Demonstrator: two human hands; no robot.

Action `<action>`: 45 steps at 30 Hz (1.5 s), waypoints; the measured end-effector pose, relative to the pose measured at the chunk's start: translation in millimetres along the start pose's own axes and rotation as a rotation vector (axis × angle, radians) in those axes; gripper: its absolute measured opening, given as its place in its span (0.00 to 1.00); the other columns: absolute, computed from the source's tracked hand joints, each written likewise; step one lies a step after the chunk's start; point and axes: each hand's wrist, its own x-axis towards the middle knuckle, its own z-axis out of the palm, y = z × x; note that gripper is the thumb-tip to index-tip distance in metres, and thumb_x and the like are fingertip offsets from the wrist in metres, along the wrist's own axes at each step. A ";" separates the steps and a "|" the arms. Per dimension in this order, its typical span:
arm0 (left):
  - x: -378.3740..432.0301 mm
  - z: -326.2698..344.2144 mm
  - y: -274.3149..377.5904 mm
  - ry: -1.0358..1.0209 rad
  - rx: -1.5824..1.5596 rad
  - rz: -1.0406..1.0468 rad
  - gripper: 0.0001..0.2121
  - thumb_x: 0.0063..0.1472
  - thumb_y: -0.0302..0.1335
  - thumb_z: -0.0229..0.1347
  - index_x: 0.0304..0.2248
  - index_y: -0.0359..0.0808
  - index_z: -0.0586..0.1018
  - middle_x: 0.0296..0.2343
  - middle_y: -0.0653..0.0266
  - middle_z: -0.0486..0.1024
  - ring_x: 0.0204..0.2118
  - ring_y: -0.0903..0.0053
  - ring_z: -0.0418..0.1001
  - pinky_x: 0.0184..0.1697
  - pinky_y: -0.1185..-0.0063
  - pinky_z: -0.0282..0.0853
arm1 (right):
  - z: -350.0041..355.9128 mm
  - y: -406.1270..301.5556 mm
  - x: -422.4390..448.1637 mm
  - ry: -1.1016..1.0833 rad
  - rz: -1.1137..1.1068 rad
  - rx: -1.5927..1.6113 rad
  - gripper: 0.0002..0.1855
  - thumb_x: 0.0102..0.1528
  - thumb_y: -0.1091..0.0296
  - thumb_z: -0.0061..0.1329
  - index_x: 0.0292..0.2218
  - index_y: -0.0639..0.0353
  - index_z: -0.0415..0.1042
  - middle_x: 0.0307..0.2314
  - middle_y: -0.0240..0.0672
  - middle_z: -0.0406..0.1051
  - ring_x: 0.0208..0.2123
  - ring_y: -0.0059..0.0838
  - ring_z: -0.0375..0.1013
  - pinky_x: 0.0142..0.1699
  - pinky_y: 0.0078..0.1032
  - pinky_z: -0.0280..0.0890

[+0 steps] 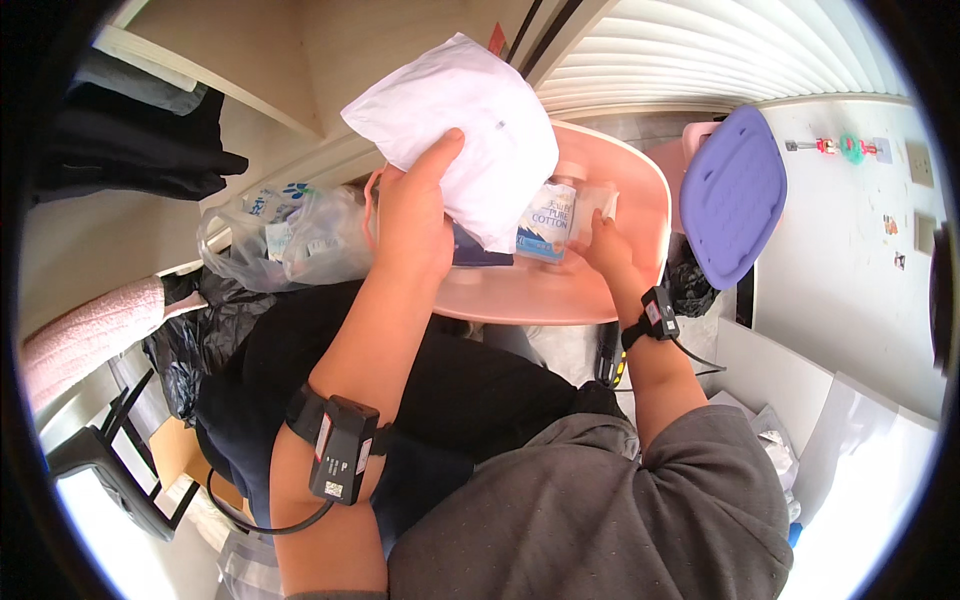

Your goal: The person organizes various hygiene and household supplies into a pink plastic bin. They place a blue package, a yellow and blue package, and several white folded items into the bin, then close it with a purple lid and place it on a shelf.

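My left hand holds up a white plastic pouch, its thumb on top and the other fingers hidden underneath. Below lies a pink plastic bin with a pale rim. In the bin are a white and blue cotton package bearing print and a dark blue item, partly covered by the pouch. My right hand reaches into the bin, its fingertips at a translucent packet beside the cotton package. Whether those fingers grip the packet is not clear.
A clear plastic bag of packages stands left of the bin. A purple lid leans at the right. Black plastic bags lie at the left near a pink towel. Dark clothes hang by the shelf at upper left.
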 end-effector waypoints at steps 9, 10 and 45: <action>-6.2 4.1 1.2 0.032 0.015 -0.001 0.21 0.52 0.24 0.57 0.46 0.27 0.68 0.43 0.58 0.71 0.45 0.73 0.68 0.49 0.77 0.62 | 64.0 24.5 59.6 0.226 -0.002 0.249 0.24 0.54 0.56 0.45 0.47 0.65 0.61 0.37 0.53 0.66 0.35 0.52 0.70 0.36 0.42 0.66; -6.3 4.0 2.4 0.042 0.019 0.005 0.21 0.52 0.24 0.57 0.46 0.27 0.68 0.43 0.58 0.71 0.45 0.73 0.68 0.49 0.77 0.63 | 68.6 29.2 68.0 0.309 0.026 0.348 0.22 0.54 0.59 0.44 0.45 0.65 0.62 0.35 0.53 0.67 0.34 0.53 0.70 0.36 0.42 0.66; -2.4 -34.9 -5.7 -0.251 0.299 -0.089 0.24 0.48 0.16 0.58 0.47 0.28 0.66 0.40 0.57 0.72 0.42 0.72 0.72 0.45 0.77 0.68 | -100.9 -101.2 -80.5 0.399 -0.677 1.521 0.25 0.47 0.71 0.53 0.48 0.50 0.63 0.49 0.39 0.62 0.49 0.38 0.62 0.49 0.33 0.61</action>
